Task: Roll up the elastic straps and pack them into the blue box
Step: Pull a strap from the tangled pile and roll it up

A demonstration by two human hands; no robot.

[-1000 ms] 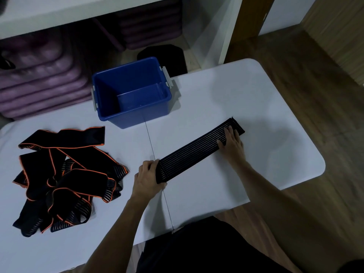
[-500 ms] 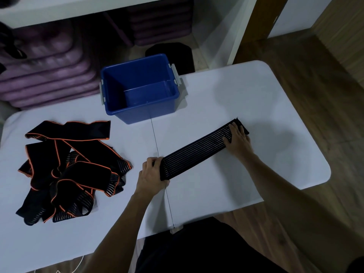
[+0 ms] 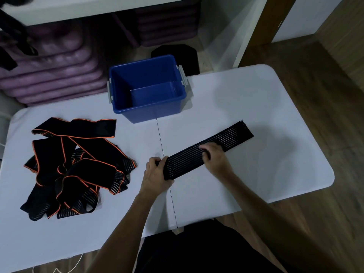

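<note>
The left hand (image 3: 155,174) grips the near end of the ribbed strap (image 3: 206,149), its fingers curled over the edge at the centre of the frame, just beside the seam of the white surface (image 3: 266,107). The right hand (image 3: 215,159) is on the middle of the same strap; it is blurred, so I think the fingers are bent and press or pinch the cloth, but I cannot tell this for sure. The step in hand looks like the start of the roll. To do it well, the first turn at the left end should be small and tight, the two long edges should stay in line so the roll does not become a cone, and the right hand should keep the free part flat and a little stretched while the left one turns. The strap lies flat and diagonal, from the left hand up to the right of the frame, and its far end is free, well past the right hand. The blue box (image 3: 149,113) stands open above the hands, near the strap but apart from it. The pile of orange-edged straps (image 3: 74,166) waits at the left of the frame.
</note>
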